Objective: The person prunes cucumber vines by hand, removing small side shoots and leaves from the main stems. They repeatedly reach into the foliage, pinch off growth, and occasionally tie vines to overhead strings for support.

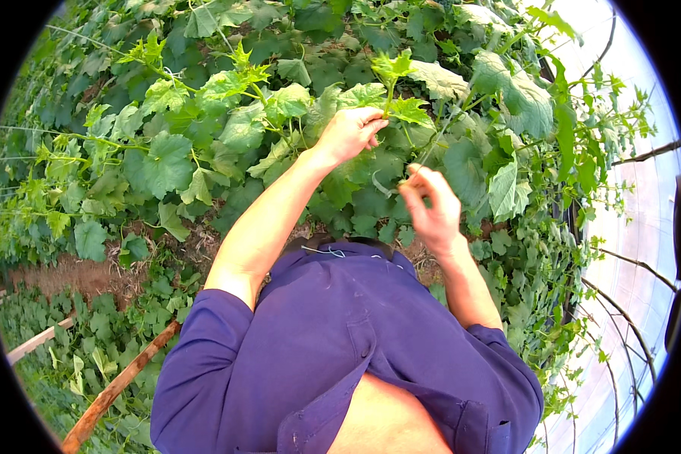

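The stem of a young vine shoot (391, 73) is pinched between the thumb and fingers of the left hand (349, 135); its leafy tip is held upright above the fingertips, before lobed vine foliage (166, 163). The right hand (435, 203) is half curled, lower and to the right; whether the thin strand (435, 141) beside it is gripped cannot be told. The tender stem may be snapped if bent sharply or squeezed hard; foliage may be torn if the strand is drawn taut across it.

Brown soil (68, 276) is exposed at left, near a wooden rail (121, 386). The right side is enclosed by translucent sheeting (613, 219).
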A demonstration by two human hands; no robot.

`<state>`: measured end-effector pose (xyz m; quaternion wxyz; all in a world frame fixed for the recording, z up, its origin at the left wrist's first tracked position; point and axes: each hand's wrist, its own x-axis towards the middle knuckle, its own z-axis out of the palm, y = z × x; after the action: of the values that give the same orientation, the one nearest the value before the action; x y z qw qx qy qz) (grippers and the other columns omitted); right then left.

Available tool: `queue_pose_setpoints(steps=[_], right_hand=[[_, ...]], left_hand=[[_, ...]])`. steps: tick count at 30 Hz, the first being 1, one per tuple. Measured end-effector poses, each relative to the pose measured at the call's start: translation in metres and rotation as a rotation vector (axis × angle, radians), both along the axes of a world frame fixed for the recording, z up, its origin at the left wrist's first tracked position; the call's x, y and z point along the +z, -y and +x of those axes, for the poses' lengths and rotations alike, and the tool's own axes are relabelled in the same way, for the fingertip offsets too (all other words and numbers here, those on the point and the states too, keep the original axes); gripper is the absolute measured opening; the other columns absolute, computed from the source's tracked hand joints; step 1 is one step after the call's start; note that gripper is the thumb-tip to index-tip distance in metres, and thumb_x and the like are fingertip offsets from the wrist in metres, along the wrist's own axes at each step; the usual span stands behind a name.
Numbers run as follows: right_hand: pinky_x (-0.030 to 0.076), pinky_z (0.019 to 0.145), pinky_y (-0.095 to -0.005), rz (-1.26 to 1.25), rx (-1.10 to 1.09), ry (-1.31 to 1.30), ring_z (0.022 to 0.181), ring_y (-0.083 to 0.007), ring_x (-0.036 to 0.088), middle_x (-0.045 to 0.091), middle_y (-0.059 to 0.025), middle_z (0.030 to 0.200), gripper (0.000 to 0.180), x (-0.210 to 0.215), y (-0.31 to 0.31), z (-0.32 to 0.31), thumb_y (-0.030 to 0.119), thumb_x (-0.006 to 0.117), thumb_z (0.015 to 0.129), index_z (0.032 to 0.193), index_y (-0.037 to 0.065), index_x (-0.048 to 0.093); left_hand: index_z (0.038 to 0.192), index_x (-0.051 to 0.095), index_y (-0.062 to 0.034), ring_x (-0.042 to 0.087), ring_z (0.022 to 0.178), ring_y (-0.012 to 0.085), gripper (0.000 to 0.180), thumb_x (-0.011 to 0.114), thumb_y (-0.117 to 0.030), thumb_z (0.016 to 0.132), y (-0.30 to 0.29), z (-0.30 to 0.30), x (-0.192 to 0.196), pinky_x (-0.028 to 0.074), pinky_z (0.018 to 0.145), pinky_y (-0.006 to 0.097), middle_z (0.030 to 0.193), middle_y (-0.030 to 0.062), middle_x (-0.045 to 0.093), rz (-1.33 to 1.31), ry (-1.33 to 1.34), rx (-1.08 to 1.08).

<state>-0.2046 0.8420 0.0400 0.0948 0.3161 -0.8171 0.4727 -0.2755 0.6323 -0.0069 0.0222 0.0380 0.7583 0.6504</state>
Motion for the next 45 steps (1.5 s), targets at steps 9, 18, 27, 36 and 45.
queue_pose_setpoints(steps=[9,18,27,36,45], right_hand=[[0.048,0.053,-0.0296,0.178,-0.047,0.231,0.054,-0.0180,0.055,0.060,-0.0073,0.079,0.015,-0.130,-0.006,-0.073,0.010,0.056,0.094,0.105,0.001,0.063],[0.050,0.068,-0.0360,0.044,0.148,0.404,0.074,-0.0252,0.063,0.067,-0.0114,0.085,0.019,-0.128,-0.001,-0.093,0.003,0.057,0.084,0.102,0.001,0.061],[0.049,0.062,-0.0314,0.071,0.058,0.498,0.065,-0.0152,0.061,0.065,-0.0088,0.074,0.035,-0.078,0.023,-0.080,0.011,0.063,0.092,0.124,0.002,0.051],[0.054,0.067,-0.0378,0.444,-0.127,-0.283,0.080,-0.0308,0.066,0.068,-0.0102,0.089,0.013,-0.051,0.025,-0.124,0.019,0.068,0.086,0.096,0.011,0.067],[0.049,0.082,-0.0234,-0.570,0.182,0.698,0.091,-0.0085,0.063,0.071,-0.0038,0.103,0.019,-0.077,0.047,-0.122,0.004,0.065,0.091,0.109,0.000,0.070]], left_hand=[[0.112,0.067,-0.0076,0.066,0.075,0.0250,0.024,0.068,-0.008,0.088,-0.022,0.000,-0.016,0.053,0.066,0.033,0.087,0.0096,0.067,-0.373,-0.681,-0.144],[0.113,0.066,-0.0008,0.065,0.091,0.0260,0.031,0.052,-0.025,0.100,0.005,0.010,-0.009,0.050,0.085,0.035,0.103,0.0141,0.067,-0.304,-0.383,-0.233],[0.110,0.066,-0.0004,0.062,0.088,0.0116,0.026,0.049,-0.010,0.092,0.025,0.009,-0.005,0.049,0.080,0.027,0.097,0.0045,0.070,0.015,0.055,0.002],[0.110,0.066,-0.0009,0.059,0.084,0.0089,0.031,0.046,-0.003,0.086,0.026,-0.004,-0.021,0.054,0.076,0.028,0.092,0.0008,0.067,0.092,0.213,-0.064],[0.114,0.070,-0.0062,0.057,0.080,0.0054,0.027,0.061,-0.012,0.089,0.027,-0.006,0.009,0.048,0.075,0.025,0.087,-0.0027,0.066,0.028,0.254,-0.168]])
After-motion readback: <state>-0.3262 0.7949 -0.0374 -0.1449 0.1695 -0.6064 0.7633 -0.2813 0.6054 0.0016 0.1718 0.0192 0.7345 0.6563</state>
